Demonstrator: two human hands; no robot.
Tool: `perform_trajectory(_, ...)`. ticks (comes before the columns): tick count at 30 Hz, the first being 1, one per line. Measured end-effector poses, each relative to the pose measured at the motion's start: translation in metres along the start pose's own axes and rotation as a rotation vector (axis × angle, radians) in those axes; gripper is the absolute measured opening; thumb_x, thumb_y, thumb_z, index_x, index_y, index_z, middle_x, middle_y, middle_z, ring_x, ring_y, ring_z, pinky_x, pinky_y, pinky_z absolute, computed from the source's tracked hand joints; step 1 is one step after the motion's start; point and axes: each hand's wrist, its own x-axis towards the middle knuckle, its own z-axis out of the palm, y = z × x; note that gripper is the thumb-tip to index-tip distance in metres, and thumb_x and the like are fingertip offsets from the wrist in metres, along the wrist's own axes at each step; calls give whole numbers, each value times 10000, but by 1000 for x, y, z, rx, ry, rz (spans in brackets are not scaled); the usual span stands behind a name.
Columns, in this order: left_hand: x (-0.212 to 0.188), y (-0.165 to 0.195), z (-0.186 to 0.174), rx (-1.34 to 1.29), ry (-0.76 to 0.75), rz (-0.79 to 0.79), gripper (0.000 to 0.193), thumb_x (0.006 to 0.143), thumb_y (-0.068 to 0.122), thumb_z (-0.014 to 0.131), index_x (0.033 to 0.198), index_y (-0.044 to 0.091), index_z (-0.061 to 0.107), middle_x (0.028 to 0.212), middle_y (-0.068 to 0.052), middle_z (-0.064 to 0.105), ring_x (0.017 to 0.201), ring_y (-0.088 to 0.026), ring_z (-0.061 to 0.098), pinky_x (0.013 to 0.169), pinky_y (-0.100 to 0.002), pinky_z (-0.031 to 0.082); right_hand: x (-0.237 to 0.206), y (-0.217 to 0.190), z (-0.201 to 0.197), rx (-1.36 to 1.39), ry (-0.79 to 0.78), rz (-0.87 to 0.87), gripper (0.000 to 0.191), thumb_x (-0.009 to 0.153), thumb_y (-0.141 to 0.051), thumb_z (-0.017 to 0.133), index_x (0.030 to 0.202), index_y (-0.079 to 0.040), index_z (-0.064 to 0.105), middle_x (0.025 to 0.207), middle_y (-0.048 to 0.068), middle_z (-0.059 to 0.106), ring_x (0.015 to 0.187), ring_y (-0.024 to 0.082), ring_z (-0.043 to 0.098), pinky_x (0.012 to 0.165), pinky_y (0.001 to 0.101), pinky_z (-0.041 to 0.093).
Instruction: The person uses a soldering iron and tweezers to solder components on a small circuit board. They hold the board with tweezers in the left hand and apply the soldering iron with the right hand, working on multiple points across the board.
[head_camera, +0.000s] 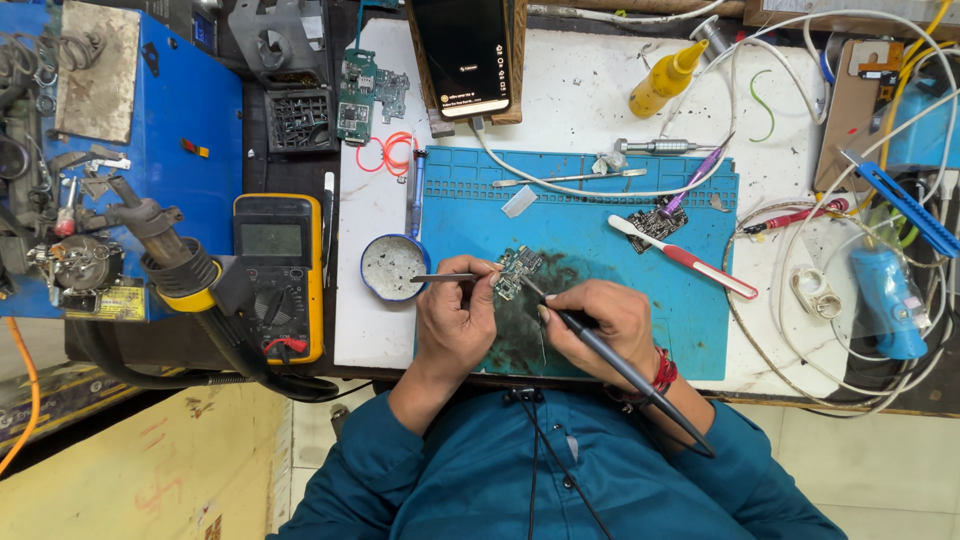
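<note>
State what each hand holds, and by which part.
Left hand: thin metal tweezers, gripped mid-length. Right hand: dark pen-shaped soldering iron, gripped near its tip.

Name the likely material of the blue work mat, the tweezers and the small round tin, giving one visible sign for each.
Blue work mat: probably silicone rubber, matte, with moulded compartments along its top edge.
Tweezers, held in the left hand: metal, thin with a grey sheen.
Small round tin: seemingly metal, blue-painted rim, dull grey residue inside.
</note>
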Motion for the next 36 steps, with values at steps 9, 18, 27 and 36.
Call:
perform_trajectory(9,-1,-2,1,-6,0,-22,105,1014,41,660,1080,12,584,935,-82,750,695,-85,670,610,-244,545,-1,2,1,9,-5,-13,166,780,-75,831,890,-44,711,771,85,718,623,197,682,552,301,503)
perform_trajectory(18,-1,-2,1,-10,4,-16,104,1013,40,661,1079,10,588,935,-82,751,707,-91,681,623,-245,551,-1,1,1,-10,6,12,161,776,-69,830,883,-49,710,775,84,723,623,199,684,559,303,509)
perform_trajectory(27,-1,-2,0,7,-2,-35,108,1010,40,662,1083,15,585,938,-84,755,704,-89,684,617,-244,553,-1,2,1,-10,10,0,158,781,-66,825,884,-51,706,789,87,728,637,202,692,568,303,517)
perform_trajectory(36,-1,-3,0,-2,3,-36,112,1007,34,660,1082,14,578,955,-92,758,719,-95,698,628,-244,563,0,1,2,-4,11,-14,167,781,-67,826,888,-51,700,790,87,727,639,205,690,567,305,515)
